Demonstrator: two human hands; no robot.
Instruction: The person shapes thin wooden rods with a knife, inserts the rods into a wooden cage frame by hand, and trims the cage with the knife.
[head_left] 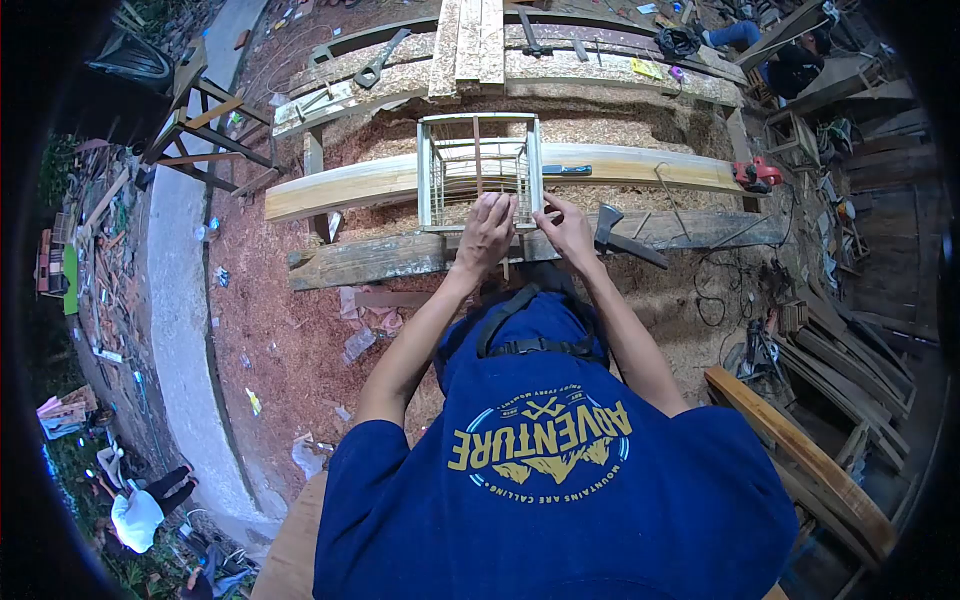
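Note:
A small wooden cage point(423, 180) with thin rods rests on a pale plank in front of me. A dark brown strip crosses its middle. My left hand point(487, 230) is closed over the cage's near side, fingers bent at the rods by the strip's lower end. At the near right corner, my right hand point(567, 230) is closed, with thumb and finger against the corner post. Any small piece between those fingers is too small to make out. Just right of the cage, a knife point(568, 170) lies on the plank. A hatchet point(628, 238) lies beside my right hand.
The pale plank point(340, 190) and a weathered beam point(370, 262) run across the bench. A red clamp or tool point(757, 175) sits at the plank's right end. Beyond, a shavings-covered bench point(590, 68) holds tools. Stacked timber point(800, 455) lies right; another person point(140, 515) is far left.

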